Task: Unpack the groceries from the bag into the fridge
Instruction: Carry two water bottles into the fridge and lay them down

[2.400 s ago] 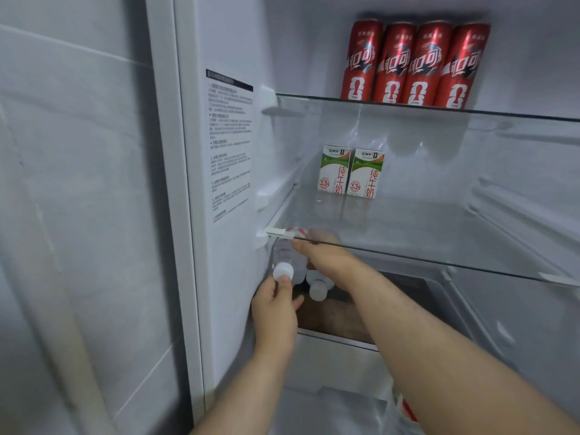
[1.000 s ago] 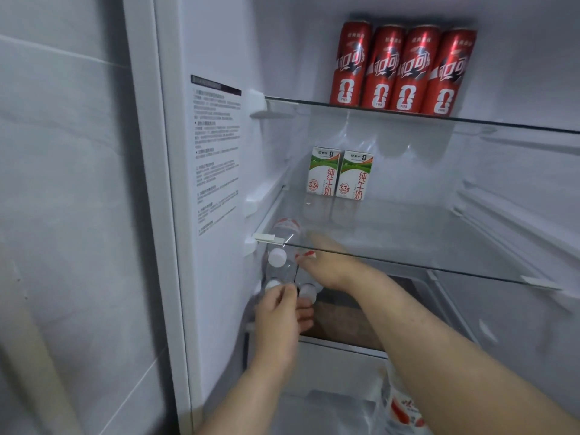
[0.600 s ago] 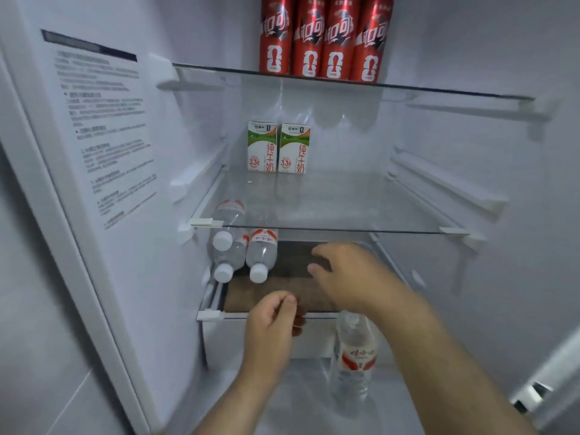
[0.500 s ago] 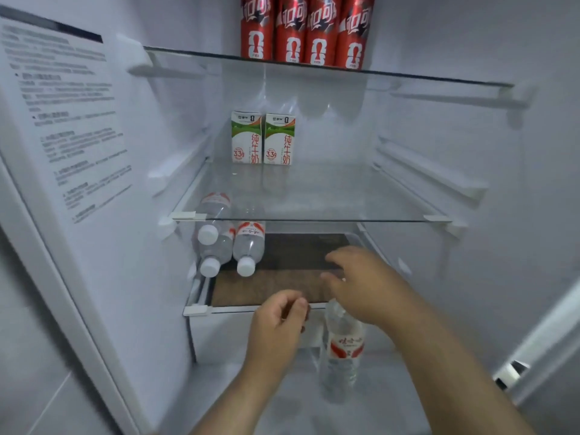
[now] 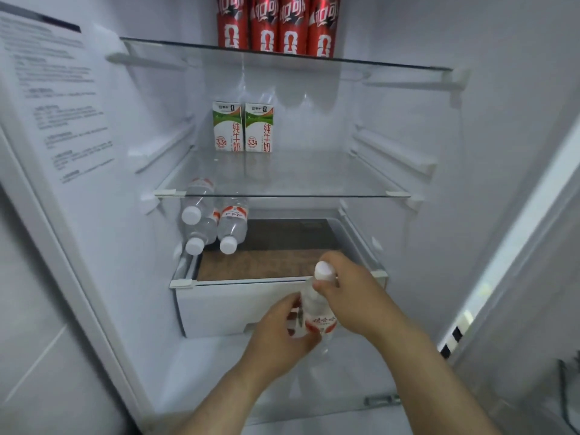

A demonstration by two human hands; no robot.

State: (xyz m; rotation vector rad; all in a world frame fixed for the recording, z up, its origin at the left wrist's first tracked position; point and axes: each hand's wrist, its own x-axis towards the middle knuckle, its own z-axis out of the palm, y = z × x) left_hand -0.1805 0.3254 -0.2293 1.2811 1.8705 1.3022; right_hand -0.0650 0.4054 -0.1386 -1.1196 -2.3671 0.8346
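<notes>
A clear water bottle [image 5: 317, 312] with a white cap and red-and-white label stands upright in front of the fridge's white drawer [image 5: 219, 309]. My right hand [image 5: 348, 296] grips its neck just under the cap. My left hand [image 5: 282, 334] wraps around its lower body. Three more water bottles [image 5: 216, 224] lie stacked on their sides, caps toward me, at the left of the brown-lined shelf [image 5: 270, 259] above the drawer. The grocery bag is out of view.
Two milk cartons [image 5: 243, 127] stand at the back of the middle glass shelf [image 5: 314, 180]. Several red cans [image 5: 277, 25] line the top glass shelf. The fridge's left wall carries a printed label [image 5: 59, 98]. The door edge [image 5: 502, 255] is at the right.
Both hands pulled back from the stacked bottles on the left, dropped lower and took hold of the upright bottle. My view shifted right and down.
</notes>
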